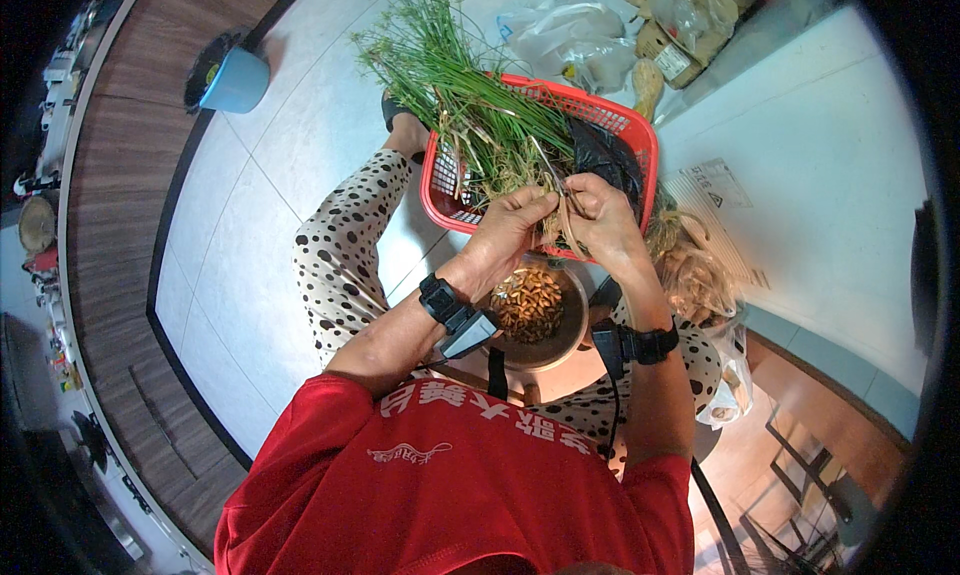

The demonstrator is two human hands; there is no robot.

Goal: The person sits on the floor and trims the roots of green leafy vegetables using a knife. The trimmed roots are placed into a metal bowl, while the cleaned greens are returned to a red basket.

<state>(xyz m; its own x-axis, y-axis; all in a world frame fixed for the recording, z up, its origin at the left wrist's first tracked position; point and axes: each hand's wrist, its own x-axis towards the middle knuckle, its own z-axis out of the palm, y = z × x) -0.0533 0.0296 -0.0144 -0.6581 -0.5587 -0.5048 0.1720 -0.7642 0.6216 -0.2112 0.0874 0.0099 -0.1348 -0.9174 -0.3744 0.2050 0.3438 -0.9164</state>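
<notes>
Both my hands meet over the near rim of a red plastic basket. My right hand grips scissors, their blades pointing up and away from me. Between thumb and fingers, my left hand pinches a small piece close to the scissors; what it is cannot be made out. Long green sedge-like stalks with fibrous roots lie in the basket and over its far left rim. Beside them is a black plastic bag. Under my wrists, a metal bowl holds many small brown pieces.
Clear plastic bags and a cardboard box lie beyond the basket. A filled plastic bag stands at the right, near a white bag. A light-blue bin stands by the wooden cabinets.
</notes>
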